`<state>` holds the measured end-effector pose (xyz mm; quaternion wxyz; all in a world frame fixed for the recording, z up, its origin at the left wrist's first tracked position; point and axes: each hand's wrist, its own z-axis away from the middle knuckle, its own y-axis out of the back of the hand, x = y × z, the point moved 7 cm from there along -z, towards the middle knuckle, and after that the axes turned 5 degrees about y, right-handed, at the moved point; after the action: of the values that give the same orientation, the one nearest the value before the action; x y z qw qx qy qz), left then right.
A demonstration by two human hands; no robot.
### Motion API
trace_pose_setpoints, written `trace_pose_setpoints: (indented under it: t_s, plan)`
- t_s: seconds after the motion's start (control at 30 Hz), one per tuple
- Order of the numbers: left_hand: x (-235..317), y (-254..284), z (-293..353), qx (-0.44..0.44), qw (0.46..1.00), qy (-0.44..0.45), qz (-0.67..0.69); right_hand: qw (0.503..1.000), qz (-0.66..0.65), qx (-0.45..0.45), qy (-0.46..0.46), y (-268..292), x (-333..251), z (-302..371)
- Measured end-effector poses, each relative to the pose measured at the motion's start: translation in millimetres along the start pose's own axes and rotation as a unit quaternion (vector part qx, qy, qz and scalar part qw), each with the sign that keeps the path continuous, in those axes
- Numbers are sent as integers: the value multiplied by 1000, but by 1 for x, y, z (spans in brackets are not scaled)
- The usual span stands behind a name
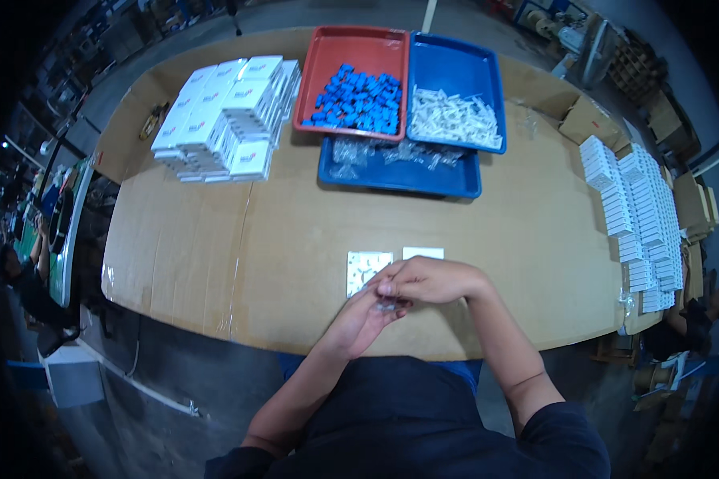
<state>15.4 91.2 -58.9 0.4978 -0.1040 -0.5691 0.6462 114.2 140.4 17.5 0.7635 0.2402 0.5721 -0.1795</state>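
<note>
My left hand (358, 321) is palm up near the table's front edge, its fingers curled round a small clear, shiny plastic piece (387, 304). My right hand (433, 279) reaches over from the right, with its fingertips pinched together against the left hand's fingers at the same piece. The fingers hide most of it, so its exact kind cannot be made out. Just beyond the hands lies a square white plate (367, 265) with small cut-outs or fittings on its face, partly covered by the left fingers. Beside it is a plain white box or plate (423, 252), its near part hidden by my right hand.
A red tray (305, 96) of blue parts and a blue tray (455, 60) of white parts rest on a lower blue tray (399, 185) holding clear plastic bags. White boxes (216, 104) are stacked far left, more white pieces (635, 215) at right. Cardboard (176, 247) covers the table.
</note>
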Motion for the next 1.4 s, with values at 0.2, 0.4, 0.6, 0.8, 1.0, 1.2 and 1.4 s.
trace_pose_setpoints:
  t_s: [0.2, 0.4, 0.6, 0.8, 1.0, 1.2, 1.4]
  plan:
    - [-3, 6, -1, -12, 998, 44, 38, 985, 38, 140, 97, 62, 5, 7]
    - [-22, 24, -1, -98, 990, 78, 69, 903, 123, 409, 56, 202, 30, 24]
    - [-30, 23, -7, -140, 984, 110, 21, 801, 244, 543, 61, 292, 36, 36]
    - [-28, 30, -11, -114, 988, 107, 16, 745, 348, 569, 11, 311, 21, 17]
    - [-26, 22, -10, -112, 987, 111, 17, 712, 442, 545, -26, 319, 30, 3]
    - [-26, 23, -10, -116, 987, 112, 6, 702, 469, 534, -51, 337, 33, 8]
    - [-25, 20, -8, -118, 987, 107, 5, 743, 349, 571, -7, 350, 31, 22]
